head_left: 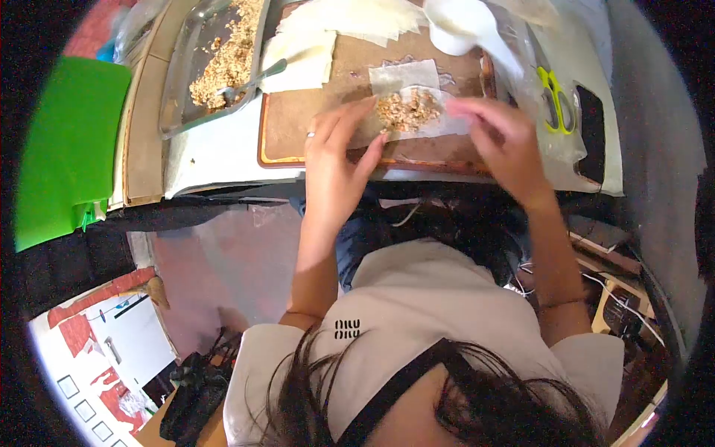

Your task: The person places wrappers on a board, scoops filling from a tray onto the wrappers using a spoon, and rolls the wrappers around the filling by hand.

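Observation:
A thin whitish wrapper sheet (pixel 406 74) lies on the brown board, with a heap of crumbly light-brown filling (pixel 408 110) on its near part. My left hand (pixel 337 145) is at the left side of the filling, thumb and fingers apart, the fingertips close to the sheet's edge. On the right, my right hand (pixel 506 138) has its fingertips pinched together at the sheet's right edge, which looks slightly lifted. Those fingertips are a little blurred.
Behind lie stacked wrapper sheets (pixel 350 21). A glass dish (pixel 173 112) of filling with a spoon (pixel 272 71) stands left. A white ladle-like cup (pixel 462 26), yellow-green scissors (pixel 553 100) and a dark phone-like slab (pixel 592 138) are right. The brown board (pixel 294 130) has a raised rim.

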Available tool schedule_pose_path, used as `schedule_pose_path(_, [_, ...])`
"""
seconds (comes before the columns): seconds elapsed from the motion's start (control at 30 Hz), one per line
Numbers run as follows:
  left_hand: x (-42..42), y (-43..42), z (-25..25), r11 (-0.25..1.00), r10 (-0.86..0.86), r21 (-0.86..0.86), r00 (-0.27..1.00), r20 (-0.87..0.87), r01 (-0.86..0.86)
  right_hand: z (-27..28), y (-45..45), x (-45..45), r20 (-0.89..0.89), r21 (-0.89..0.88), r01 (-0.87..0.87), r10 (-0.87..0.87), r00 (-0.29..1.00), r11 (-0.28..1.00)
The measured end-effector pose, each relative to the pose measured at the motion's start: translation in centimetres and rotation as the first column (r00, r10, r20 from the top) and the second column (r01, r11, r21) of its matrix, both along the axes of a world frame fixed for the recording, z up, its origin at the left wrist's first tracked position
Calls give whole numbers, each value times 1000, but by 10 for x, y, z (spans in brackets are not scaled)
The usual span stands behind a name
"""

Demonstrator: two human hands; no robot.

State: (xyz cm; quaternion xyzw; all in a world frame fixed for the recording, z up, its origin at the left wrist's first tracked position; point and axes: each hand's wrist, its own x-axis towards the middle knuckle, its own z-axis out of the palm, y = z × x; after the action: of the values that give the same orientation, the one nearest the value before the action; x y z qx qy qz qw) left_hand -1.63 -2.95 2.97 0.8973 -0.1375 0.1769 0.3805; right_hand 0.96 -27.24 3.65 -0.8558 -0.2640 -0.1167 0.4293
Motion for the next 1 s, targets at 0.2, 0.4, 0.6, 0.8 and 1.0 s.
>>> schedule_pose_path(0.2, [16, -16, -8, 985, -116, 130, 993, -10, 116, -17, 29, -1, -61, 100, -43, 49, 997, 994])
schedule_pose_path(0.4, [17, -19, -4, 965, -94, 244, 995, -35, 100, -26, 35, 9, 64, -35, -88, 90, 994, 996])
schedule_pose_path(0.6, [23, -14, -13, 985, -118, 131, 993, 4, 116, -27, 37, 12, 21, 68, -101, 100, 995, 993])
schedule_pose_path(0.8, [29, -10, -10, 990, -123, 55, 990, -73, 127, -25, 35, 9, -118, 66, -68, 75, 990, 996])
schedule_pose_path(1.0, [24, 1, -14, 983, -182, 4, 983, 20, 182, -17, 40, 12, 19, -6, -109, 109, 994, 994])
